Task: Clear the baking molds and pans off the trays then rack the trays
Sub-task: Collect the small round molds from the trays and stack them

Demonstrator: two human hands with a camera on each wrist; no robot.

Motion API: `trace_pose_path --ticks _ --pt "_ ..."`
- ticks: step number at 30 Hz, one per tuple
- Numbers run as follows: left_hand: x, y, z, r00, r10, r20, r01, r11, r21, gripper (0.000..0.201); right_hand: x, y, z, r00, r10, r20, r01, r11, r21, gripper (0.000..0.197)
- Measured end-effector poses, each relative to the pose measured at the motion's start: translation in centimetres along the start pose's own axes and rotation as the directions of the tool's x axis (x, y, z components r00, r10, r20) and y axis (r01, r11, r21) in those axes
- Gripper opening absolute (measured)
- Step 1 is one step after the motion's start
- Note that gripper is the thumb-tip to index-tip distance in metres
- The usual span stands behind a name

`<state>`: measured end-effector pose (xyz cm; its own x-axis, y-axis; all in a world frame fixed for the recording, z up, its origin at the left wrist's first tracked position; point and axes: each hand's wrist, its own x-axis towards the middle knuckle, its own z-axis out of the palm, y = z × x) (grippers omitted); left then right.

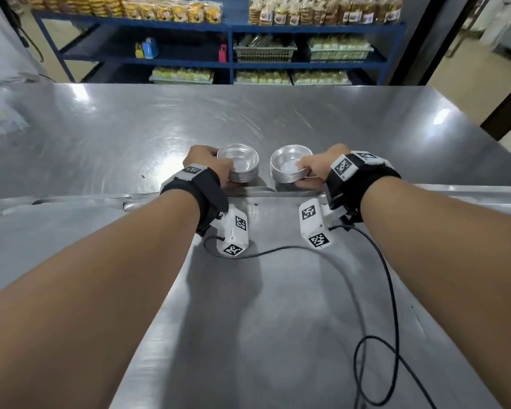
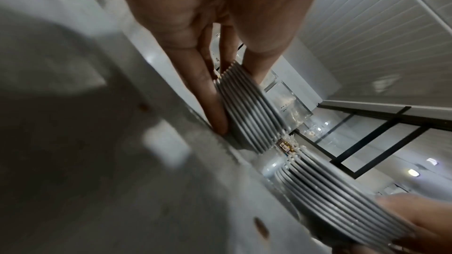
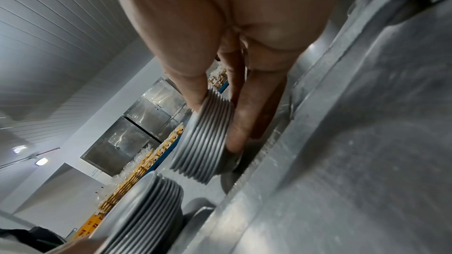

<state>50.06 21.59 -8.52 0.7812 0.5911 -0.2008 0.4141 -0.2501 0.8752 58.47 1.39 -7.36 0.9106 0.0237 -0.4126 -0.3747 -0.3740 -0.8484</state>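
Observation:
Two stacks of several round metal baking molds stand side by side on the steel table just past the far rim of a large metal tray (image 1: pixel 266 305). My left hand (image 1: pixel 210 165) grips the left stack (image 1: pixel 241 163), thumb on its top rim and fingers under its side. The same left stack (image 2: pixel 247 111) shows in the left wrist view. My right hand (image 1: pixel 313 169) grips the right stack (image 1: pixel 288 169), thumb inside the top mold. That right stack (image 3: pixel 208 140) appears in the right wrist view with the other stack (image 3: pixel 146 213) below it.
The steel table (image 1: pixel 130 128) stretches ahead and to both sides. Behind it stands a blue shelf rack (image 1: pixel 230 28) loaded with bagged baked goods. Another tray edge (image 1: pixel 56 199) lies at the left. Black cables (image 1: pixel 375 290) from the wrist cameras trail over the near tray.

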Motion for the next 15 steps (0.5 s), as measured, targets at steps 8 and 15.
trace_pose_path --ticks 8,15 --pt "2.0 -0.9 1.8 0.995 0.010 0.099 -0.007 1.000 -0.029 0.035 1.4 0.8 0.2 0.999 -0.020 -0.026 0.018 0.998 -0.058 0.038" --pt "-0.8 2.0 0.9 0.993 0.032 0.115 -0.048 0.989 0.139 0.029 -0.7 -0.1 -0.6 0.998 -0.056 0.022 0.060 0.972 -0.229 0.033"
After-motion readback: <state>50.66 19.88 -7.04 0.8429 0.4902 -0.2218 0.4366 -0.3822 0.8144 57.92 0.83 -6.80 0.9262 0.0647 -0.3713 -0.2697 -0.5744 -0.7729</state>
